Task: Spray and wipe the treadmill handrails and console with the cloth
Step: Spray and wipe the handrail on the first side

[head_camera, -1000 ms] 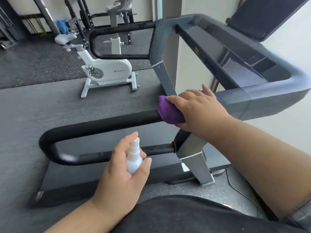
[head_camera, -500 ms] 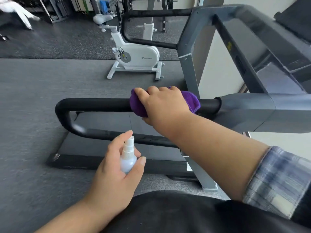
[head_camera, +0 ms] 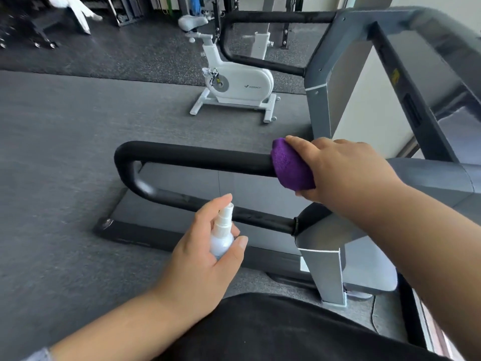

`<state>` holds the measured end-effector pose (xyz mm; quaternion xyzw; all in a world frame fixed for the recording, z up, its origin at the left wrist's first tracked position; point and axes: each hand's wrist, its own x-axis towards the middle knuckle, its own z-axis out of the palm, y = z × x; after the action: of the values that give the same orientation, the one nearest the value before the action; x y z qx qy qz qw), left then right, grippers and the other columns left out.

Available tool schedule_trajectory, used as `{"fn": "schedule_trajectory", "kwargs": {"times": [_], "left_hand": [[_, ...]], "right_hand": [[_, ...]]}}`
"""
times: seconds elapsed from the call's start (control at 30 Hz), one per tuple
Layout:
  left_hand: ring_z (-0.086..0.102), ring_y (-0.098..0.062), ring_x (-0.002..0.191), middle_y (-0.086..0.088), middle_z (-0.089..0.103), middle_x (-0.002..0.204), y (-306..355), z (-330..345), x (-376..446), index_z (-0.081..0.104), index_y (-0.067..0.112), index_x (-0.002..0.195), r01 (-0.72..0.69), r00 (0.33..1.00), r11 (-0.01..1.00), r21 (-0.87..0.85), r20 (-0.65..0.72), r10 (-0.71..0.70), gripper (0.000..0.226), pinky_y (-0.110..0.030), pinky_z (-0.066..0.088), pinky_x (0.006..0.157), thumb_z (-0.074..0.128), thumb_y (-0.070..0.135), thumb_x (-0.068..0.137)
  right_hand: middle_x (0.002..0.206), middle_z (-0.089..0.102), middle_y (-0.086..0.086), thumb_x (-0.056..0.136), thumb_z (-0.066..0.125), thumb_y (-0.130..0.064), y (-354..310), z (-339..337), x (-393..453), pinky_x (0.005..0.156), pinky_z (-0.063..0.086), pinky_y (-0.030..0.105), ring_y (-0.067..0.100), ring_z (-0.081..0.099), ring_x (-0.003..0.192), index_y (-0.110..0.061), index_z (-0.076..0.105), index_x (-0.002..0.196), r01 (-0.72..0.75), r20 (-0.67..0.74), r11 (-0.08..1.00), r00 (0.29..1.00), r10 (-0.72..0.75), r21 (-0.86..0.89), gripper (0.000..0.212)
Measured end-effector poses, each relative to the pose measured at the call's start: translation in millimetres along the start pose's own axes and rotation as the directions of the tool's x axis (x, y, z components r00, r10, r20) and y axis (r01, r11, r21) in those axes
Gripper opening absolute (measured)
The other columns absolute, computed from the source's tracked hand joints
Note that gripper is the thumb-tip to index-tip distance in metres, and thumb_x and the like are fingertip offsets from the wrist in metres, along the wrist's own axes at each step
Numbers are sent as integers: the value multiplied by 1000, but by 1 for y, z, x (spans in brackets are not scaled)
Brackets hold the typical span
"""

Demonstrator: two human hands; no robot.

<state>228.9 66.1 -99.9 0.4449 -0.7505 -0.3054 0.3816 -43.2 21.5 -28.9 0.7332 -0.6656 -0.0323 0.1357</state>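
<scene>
Gym flooring behind, your right hand (head_camera: 346, 168) has slid the cloth (head_camera: 291, 165) back along the handrail (head_camera: 197, 158) toward the console, clamped round it; left hand (head_camera: 200, 259) grips the spray bottle (head_camera: 221, 235), so wiping continues

- Dark grey rubber floor (head_camera: 65, 157) fills the frame's left half.
- Treadmill (head_camera: 161, 237) base rests on it near centre.
- White exercise bike (head_camera: 234, 84) stands at 12 o'clock.
- Black wheeled bench (head_camera: 39, 29) at 10 o'clock.
</scene>
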Motion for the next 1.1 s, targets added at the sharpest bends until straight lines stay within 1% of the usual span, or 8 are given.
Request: {"fn": "schedule_trajectory", "kwargs": {"times": [0.13,0.3,0.43,0.63,0.8,0.93,1.0,1.1], "left_hand": [[61,-9,94,16,63,99,-8,-10,0,31,66,132,9,1000,1000,4,-7,-9,58,-5,40,81,60,43,86],[62,-10,93,17,63,101,-15,-18,7,33,65,132,23,1000,1000,-1,2,-23,58,-8,43,77,61,46,86],[62,-9,93,17,62,101,-24,-29,15,34,64,133,10,1000,1000,-3,15,-10,57,-7,43,78,61,45,86],[62,-9,95,17,62,102,-48,-62,24,33,65,131,19,1000,1000,0,19,-18,56,-6,42,79,60,45,86],[63,-9,94,20,62,102,-72,-108,29,32,67,131,18,1000,1000,-1,-21,-18,58,-9,44,80,60,46,85],[62,-11,96,19,61,102,-95,-143,29,31,70,128,30,999,999,-17,-28,-31,57,-11,44,80,60,48,84],[62,-9,96,20,61,102,-107,-160,29,31,71,127,36,999,999,-17,-32,-36,58,-9,43,81,59,48,83],[62,-10,96,19,61,102,-125,-184,31,31,71,128,34,999,999,-33,-34,-35,58,-9,43,80,60,48,83]], "right_hand": [[109,61,-1,80,61,-66,-21,-2,14,60,42,33,28,62,84,-33,12,150,10,-34,1000,999,-11,-27,92],[105,61,2,82,61,-62,-56,-11,32,61,44,34,29,62,84,-30,18,148,15,-42,1000,999,-15,-11,86],[103,60,2,83,63,-59,-85,-17,51,60,37,35,28,61,84,-27,23,146,24,-20,1000,1000,-24,-9,82],[85,43,0,83,64,-53,-133,-23,82,55,28,35,25,42,68,-24,34,136,3,-13,1000,1000,-3,-14,67],[99,59,2,81,69,-51,-191,-23,113,61,32,37,27,58,79,-22,25,147,-3,-55,999,999,1,-43,85],[107,59,2,73,78,-44,-238,-24,144,66,33,39,27,61,88,-21,17,149,24,-30,997,999,-26,-77,101],[109,57,3,72,80,-39,-260,-28,158,67,34,40,28,60,91,-21,16,149,46,8,994,999,-45,-97,101],[111,54,6,69,78,-25,-288,-40,177,68,36,40,31,59,96,-20,29,141,112,106,987,989,-100,-117,87]]}}
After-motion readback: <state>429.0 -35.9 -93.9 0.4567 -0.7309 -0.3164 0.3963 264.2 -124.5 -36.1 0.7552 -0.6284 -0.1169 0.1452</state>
